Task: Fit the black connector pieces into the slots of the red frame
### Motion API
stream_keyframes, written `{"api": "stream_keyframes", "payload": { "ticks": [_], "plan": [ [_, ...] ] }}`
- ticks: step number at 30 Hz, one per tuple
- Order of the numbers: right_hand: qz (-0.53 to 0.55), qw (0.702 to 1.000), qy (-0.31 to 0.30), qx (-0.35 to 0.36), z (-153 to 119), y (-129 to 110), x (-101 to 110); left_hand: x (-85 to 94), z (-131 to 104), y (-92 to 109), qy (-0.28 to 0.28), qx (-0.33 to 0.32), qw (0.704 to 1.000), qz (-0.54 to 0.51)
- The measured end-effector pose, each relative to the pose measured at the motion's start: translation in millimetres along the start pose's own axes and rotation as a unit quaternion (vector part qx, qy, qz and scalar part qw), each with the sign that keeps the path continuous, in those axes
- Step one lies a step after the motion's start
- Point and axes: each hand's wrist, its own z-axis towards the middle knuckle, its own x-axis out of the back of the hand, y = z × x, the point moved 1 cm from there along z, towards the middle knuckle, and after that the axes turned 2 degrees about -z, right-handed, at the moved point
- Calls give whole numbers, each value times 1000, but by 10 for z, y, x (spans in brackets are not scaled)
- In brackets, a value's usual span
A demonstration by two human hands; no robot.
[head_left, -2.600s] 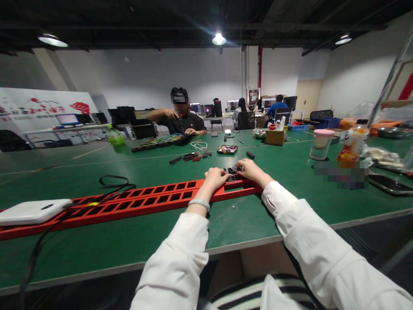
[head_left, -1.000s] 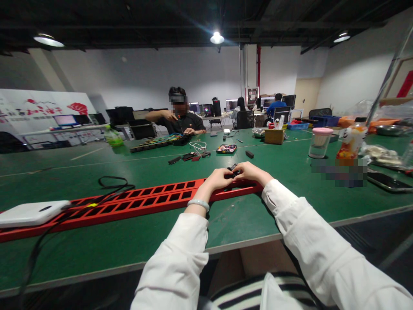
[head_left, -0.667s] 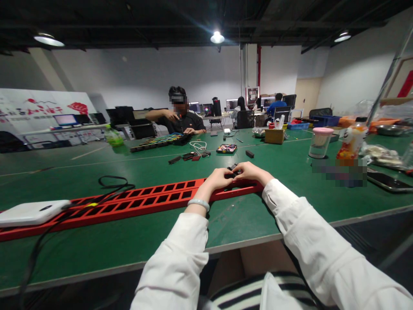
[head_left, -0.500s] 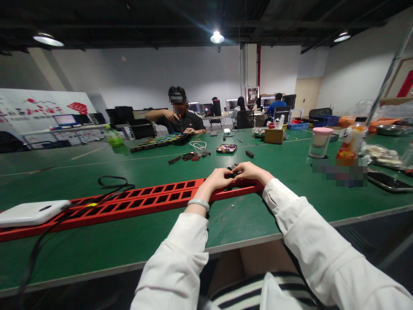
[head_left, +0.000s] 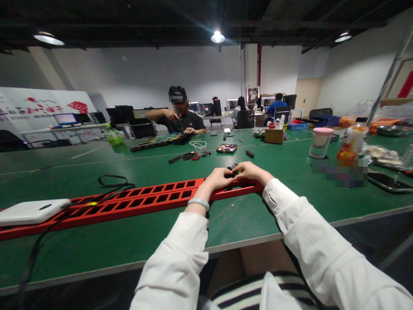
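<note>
A long red frame with two rows of square openings lies along the green table. Over its right end, my left hand and my right hand come together. Between their fingertips is a small black piece, partly covered by the fingers, so its kind cannot be told. Both hands are closed in a pinch on it. On the frame's left end rests a white box-shaped device, with a black cable running across beside it.
Beyond the hands lie a small black block, a patterned tray and loose dark pieces with a white cable. At right stand a pink-lidded jar, a drink bottle and a phone. A co-worker sits opposite.
</note>
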Motion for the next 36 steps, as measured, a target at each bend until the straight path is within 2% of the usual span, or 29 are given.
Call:
{"api": "stream_keyframes", "payload": {
  "ticks": [10,19,26,36],
  "plan": [
    [-19,999,0,31,30,61,7,19,-5,31,-11,-5,1000,5],
    [-32,999,-1,32,33,83,-11,30,-9,67,-16,2,1000,0],
    [-27,1000,0,0,29,48,-13,25,-3,37,-8,-4,1000,2],
    [-24,1000,-1,-17,55,126,-47,22,-6,41,-10,5,1000,-9]
  ]
}}
